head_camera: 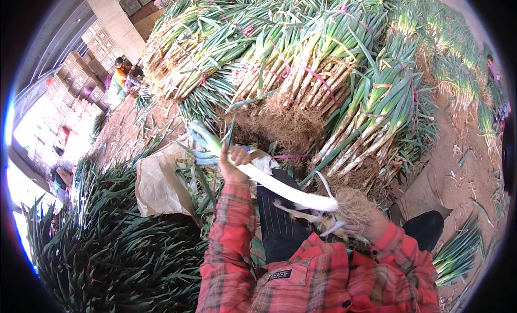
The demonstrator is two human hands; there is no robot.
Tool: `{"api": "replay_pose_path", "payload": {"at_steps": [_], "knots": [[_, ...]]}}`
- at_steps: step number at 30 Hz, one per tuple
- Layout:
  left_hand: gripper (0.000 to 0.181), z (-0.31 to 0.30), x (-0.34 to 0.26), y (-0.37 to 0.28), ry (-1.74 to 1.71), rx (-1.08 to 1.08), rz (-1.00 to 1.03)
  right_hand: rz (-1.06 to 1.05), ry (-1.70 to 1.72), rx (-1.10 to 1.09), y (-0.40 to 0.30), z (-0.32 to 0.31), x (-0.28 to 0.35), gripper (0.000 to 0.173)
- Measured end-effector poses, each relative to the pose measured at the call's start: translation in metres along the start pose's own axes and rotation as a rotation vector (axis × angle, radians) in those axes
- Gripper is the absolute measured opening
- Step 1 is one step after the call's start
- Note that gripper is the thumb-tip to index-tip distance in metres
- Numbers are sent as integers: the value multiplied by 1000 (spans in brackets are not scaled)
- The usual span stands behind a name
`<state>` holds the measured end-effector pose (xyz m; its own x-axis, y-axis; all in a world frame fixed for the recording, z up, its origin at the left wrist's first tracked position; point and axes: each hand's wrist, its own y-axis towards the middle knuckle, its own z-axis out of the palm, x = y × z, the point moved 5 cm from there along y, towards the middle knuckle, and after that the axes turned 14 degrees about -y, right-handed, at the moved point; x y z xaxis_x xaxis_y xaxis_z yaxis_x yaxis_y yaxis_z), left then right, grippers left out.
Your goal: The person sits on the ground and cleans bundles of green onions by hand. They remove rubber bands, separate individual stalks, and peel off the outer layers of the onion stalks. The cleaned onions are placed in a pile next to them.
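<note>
My left hand (234, 163) is closed around a large Welsh onion (288, 189), where the white shank turns into green leaves. The stalk slants across my dark-trousered lap, its shank bare and bright white. At its lower right end hangs a tuft of brown roots (355, 208). Just behind that tuft, my right hand (375, 224) grips loose strips of outer skin (333, 224); the roots and skins partly hide its fingers. Directly beyond my knees lie tied bundles of unpeeled onions (307, 76), root ends facing me.
A dense mass of green onion tops (121, 248) fills the left side, beside a crumpled tan sheet (161, 187). More bundles (448, 42) stretch to the far right. A seated person (125, 74) is near stacked cartons (76, 72). Loose onions (460, 250) lie at lower right.
</note>
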<state>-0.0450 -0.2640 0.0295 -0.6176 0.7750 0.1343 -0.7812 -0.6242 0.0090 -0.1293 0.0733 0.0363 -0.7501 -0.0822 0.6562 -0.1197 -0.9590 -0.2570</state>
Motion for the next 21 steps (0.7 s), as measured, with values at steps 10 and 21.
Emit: {"api": "replay_pose_path", "payload": {"at_steps": [10, 21], "knots": [[28, 20, -179, -19, 220, -7, 477, -782, -133, -735, -162, -120, 98, 28], [29, 6, -86, 1, 305, -252, 411, -819, -2082, -669, 4, 38, 74, 47]]}}
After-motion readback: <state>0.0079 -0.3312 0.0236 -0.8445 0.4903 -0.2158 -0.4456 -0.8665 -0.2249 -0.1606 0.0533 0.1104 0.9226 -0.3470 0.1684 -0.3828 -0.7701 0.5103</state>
